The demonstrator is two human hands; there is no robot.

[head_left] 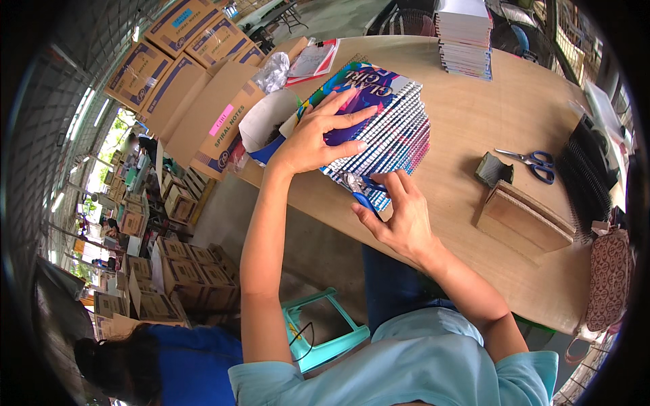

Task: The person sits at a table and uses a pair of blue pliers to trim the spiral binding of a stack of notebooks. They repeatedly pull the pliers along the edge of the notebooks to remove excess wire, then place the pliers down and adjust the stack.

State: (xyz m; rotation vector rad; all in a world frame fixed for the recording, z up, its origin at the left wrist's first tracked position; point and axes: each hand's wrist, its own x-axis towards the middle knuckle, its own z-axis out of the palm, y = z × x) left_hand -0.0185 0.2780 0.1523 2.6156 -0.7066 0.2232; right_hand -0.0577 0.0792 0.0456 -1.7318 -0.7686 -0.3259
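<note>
A fanned stack of spiral notebooks (399, 111) with a colourful purple and blue cover lies on the table before me. My left hand (315, 139) rests on the top cover, fingers spread, thumb toward the fanned edges. In my right hand (406, 213) are pliers with blue handles (364, 201), fingers and thumb around the grips. The metal jaws meet the near corner of the stack, by the notebooks' edges. What exactly the jaws touch is too small to make out. Beside my left hand stands a white, round-sided container (267, 122), partly hidden.
Right of me on the table (453, 128) lie scissors (531, 160), a cardboard block (525, 216), black spiral coils (592, 159) and a patterned pouch (609, 274). A tall notebook stack (464, 40) stands at the back. Cartons (227, 125) crowd the left; a person in blue (196, 362) is lower left.
</note>
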